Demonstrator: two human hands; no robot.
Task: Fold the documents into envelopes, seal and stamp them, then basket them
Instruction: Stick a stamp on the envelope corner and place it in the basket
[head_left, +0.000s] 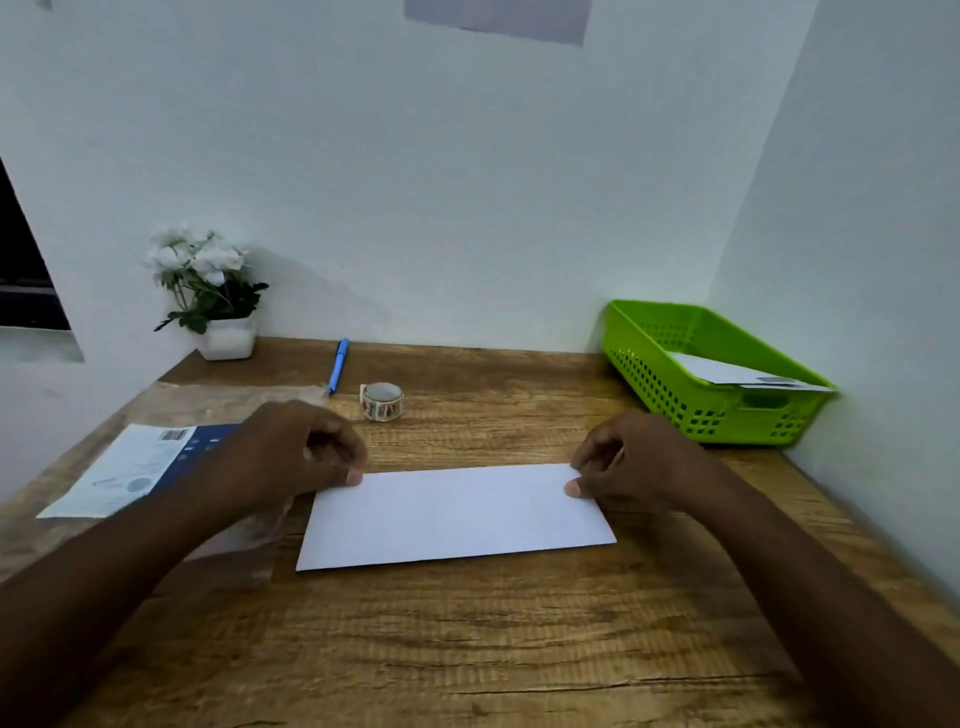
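So at least one envelope (748, 375) is already in the green basket (670, 384) at the bench's far right corner, so I'd say one round of this is done. A second piece is on the go: a white sheet (457, 514) lies flat mid-bench, long side facing the person. Can't tell if it's a folded document or an envelope, it's just blank white from here.

Both hands are on it, well apart. The left hand (306, 452) has curled fingers pinching the far left corner, and the right hand (623, 457) pinches the far right corner the same way. Looks to me like a crease being pressed or lined up.

The stamp roll (382, 401) sits just behind the sheet toward the far edge, untouched, with a blue pen (338, 364) beyond it. A printed pack (140, 467) rests by the left edge, maybe the envelope wrapper, hard to say.

Still left, I reckon: sealing, stamping and basketing this one.
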